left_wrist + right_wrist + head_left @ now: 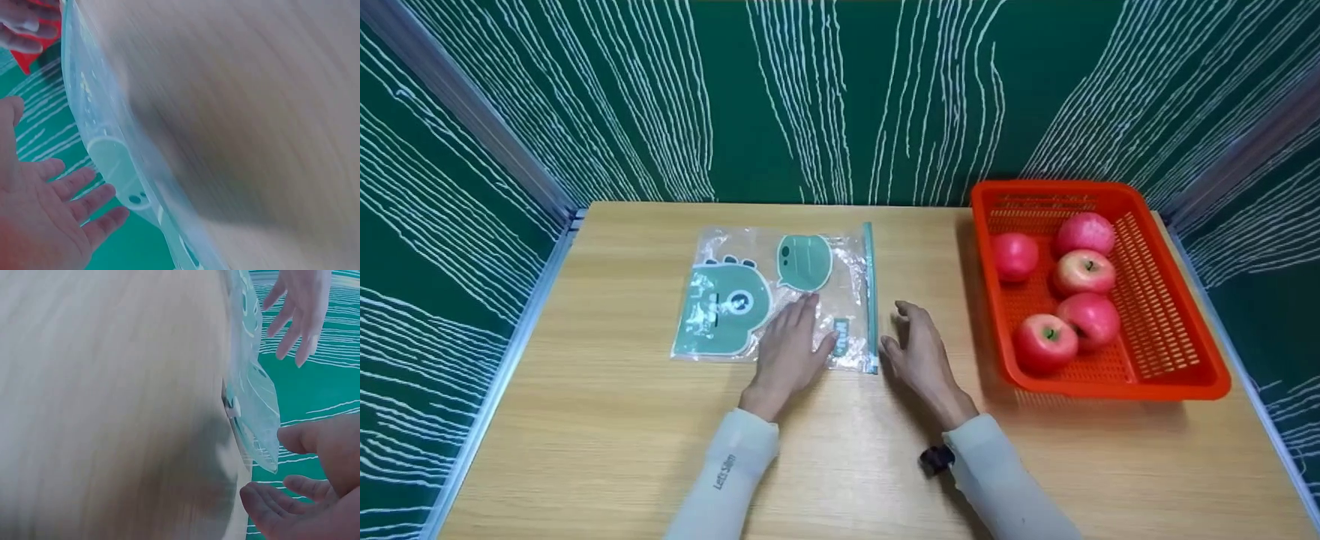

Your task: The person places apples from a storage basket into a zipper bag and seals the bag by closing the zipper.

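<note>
A clear zip bag [847,262] with a green cartoon dinosaur print lies flat on the wooden table, its green slider strip [871,292] along the right side. Over the bag's lower middle is my left hand [791,349], fingers extended; in the left wrist view that hand [45,208] shows spread fingers with nothing in them. Just right of the strip hovers my right hand [919,356], thumb and fingers apart. From the right wrist view, the right hand [304,489] has a gap between thumb and fingers, with the bag's edge [264,439] close by but not held.
An orange-red plastic basket [1174,300] stands at the table's right, holding several red apples [1087,322]. Bare wood [607,420] shows on the left of the table [847,465]. Green walls with white lines [855,97] enclose the back and sides.
</note>
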The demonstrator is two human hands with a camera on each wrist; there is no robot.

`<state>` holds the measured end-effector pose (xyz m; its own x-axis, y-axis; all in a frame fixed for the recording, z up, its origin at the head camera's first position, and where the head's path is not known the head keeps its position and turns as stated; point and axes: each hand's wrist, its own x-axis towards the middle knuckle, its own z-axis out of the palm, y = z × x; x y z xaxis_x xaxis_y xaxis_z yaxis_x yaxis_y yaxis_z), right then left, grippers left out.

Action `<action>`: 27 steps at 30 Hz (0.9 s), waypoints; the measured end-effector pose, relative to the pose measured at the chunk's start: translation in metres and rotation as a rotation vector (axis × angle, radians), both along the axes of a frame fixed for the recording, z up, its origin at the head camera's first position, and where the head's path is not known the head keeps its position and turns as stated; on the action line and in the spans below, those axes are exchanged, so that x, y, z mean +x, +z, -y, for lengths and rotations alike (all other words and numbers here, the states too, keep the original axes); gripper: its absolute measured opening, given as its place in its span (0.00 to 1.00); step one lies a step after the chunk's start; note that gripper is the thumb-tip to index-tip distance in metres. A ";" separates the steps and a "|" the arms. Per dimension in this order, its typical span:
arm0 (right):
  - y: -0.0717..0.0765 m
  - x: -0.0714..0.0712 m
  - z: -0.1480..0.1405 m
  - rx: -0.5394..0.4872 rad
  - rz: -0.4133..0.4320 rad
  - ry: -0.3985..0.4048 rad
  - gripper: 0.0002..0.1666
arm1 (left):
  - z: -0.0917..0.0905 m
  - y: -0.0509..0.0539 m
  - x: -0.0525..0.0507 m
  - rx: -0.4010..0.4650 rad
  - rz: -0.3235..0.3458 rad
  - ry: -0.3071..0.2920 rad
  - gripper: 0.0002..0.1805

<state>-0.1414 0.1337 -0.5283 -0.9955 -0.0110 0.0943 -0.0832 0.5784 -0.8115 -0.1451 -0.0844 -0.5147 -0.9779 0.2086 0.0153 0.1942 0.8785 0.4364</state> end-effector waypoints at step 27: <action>-0.006 -0.006 0.010 -0.311 0.163 0.020 0.34 | -0.061 -0.011 0.002 0.169 0.007 0.035 0.39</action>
<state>-0.1477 0.1242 -0.5339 -0.9976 -0.0258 -0.0636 0.0529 0.3011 -0.9521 -0.1427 -0.0229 -0.5256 -0.9847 0.1697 0.0408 0.1616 0.7984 0.5801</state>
